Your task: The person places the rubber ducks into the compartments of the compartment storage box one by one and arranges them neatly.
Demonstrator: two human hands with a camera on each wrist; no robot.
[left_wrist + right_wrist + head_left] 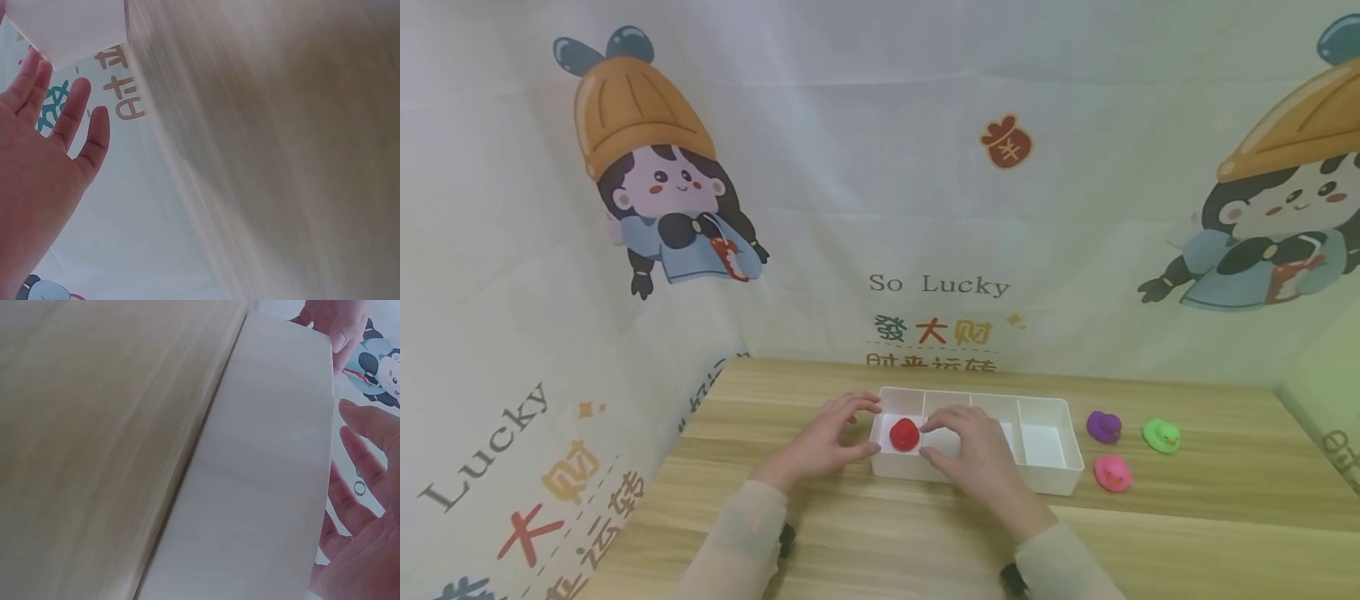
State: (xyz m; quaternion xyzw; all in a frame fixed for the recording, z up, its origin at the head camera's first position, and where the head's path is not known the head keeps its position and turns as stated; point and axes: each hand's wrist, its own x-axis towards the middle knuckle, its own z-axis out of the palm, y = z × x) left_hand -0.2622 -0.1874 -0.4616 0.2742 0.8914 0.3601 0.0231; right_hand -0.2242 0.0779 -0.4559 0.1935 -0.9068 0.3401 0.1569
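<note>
A red rubber duck (904, 434) sits in the leftmost compartment of a white divided box (977, 475); its face is not visible. My left hand (822, 439) is at the box's left end, thumb and fingers spread, the fingertips at the wall. Over the box, just right of the red duck, is my right hand (973, 457), its thumb and forefinger apart with nothing seen between them. In the right wrist view the right hand's fingers (369, 472) are spread beside the box's long wall. The left wrist view shows the left hand's fingers (72, 115) apart and holding nothing.
Right of the box, a purple duck (1104, 427), a green duck (1162, 435) and a pink duck (1112, 473) stand on the wooden table (880, 550). A printed cloth (850, 167) hangs behind the table's back edge and along its sides.
</note>
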